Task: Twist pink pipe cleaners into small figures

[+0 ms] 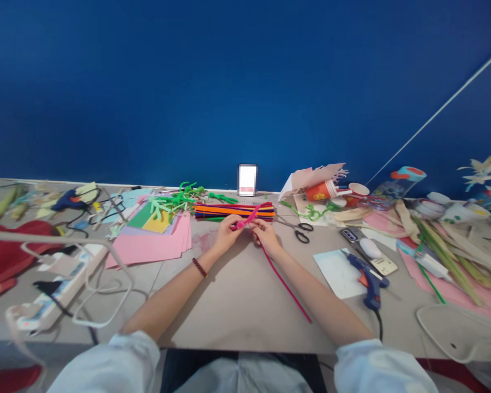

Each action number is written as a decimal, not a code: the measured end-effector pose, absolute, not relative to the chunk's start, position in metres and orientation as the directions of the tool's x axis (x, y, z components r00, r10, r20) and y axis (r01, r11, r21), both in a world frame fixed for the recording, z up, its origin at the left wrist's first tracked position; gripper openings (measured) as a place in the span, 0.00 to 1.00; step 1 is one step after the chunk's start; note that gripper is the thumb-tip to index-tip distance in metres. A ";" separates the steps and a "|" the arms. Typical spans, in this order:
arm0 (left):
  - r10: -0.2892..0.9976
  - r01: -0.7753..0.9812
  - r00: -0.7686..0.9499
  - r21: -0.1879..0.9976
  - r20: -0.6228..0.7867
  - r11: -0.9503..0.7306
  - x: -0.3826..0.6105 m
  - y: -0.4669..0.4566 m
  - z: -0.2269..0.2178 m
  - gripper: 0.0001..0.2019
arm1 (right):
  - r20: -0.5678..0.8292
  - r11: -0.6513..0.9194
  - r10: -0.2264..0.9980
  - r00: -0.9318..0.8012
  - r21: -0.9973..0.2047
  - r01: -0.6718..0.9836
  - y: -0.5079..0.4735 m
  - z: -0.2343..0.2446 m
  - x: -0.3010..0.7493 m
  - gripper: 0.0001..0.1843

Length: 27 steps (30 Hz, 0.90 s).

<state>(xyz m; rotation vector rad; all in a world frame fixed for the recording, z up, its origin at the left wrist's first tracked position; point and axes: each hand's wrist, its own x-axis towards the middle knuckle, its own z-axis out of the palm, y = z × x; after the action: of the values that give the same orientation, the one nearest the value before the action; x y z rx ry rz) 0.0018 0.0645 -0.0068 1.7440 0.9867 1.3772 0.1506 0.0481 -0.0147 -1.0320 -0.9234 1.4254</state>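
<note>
- Centre of frame: I see the left hand (229, 232) pinching the bunched end of a pink pipe cleaner (240, 224); the right hand (265, 236) appears closed on it just beside.
- Its tail slants toward lower right over the grey table (221, 305).
- My judgement: keep the left pinch firm, bend in small turns, leave the tail free.
- Bundle of coloured pipe cleaners (213, 210) directly beyond the hands; could snag.
- Scissors (301, 236) right of centre; glue gun (370, 281) lower right, well apart.
</note>
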 end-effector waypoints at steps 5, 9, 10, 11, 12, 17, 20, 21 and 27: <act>0.861 0.176 0.187 0.847 0.472 -0.502 0.000 0.062 -0.007 0.04 | -0.106 -0.110 0.994 -0.030 -0.939 -0.326 0.046 -0.011 0.151 0.16; 0.858 0.189 0.183 0.839 0.481 -0.510 0.001 0.058 -0.004 0.06 | -0.105 -0.108 0.994 -0.027 -0.937 -0.332 0.045 -0.009 0.150 0.17; 0.861 0.187 0.182 0.843 0.475 -0.505 0.001 0.058 -0.003 0.06 | -0.103 -0.105 0.994 -0.023 -0.937 -0.333 0.045 -0.009 0.150 0.17; 0.864 0.184 0.181 0.846 0.471 -0.500 0.002 0.057 -0.002 0.05 | -0.102 -0.103 0.995 -0.019 -0.938 -0.332 0.045 -0.009 0.150 0.17; 0.864 0.182 0.182 0.847 0.470 -0.499 0.002 0.056 -0.001 0.05 | -0.102 -0.103 0.995 -0.018 -0.938 -0.331 0.046 -0.010 0.150 0.17; 0.862 0.192 0.202 0.845 0.465 -0.500 0.003 0.054 0.001 0.07 | -0.081 -0.085 0.996 -0.026 -0.938 -0.336 0.047 -0.014 0.150 0.17; 0.859 0.195 0.205 0.841 0.469 -0.505 0.004 0.052 0.001 0.08 | -0.069 -0.078 0.997 -0.038 -0.931 -0.357 0.048 -0.017 0.151 0.17; 0.857 0.194 0.211 0.839 0.470 -0.508 0.004 0.052 0.002 0.09 | -0.069 -0.077 0.997 -0.035 -0.928 -0.366 0.049 -0.018 0.151 0.17; 0.863 0.057 0.301 0.896 0.405 -0.441 0.003 0.052 0.006 0.12 | -0.060 -0.069 0.998 -0.037 -0.915 -0.398 0.050 -0.019 0.156 0.14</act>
<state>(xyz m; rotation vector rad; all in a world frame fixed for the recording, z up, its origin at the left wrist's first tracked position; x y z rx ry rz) 0.0026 0.0517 0.0063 1.7450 0.8344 1.2306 0.1562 0.0500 -0.0195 -0.9345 -0.8850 1.4408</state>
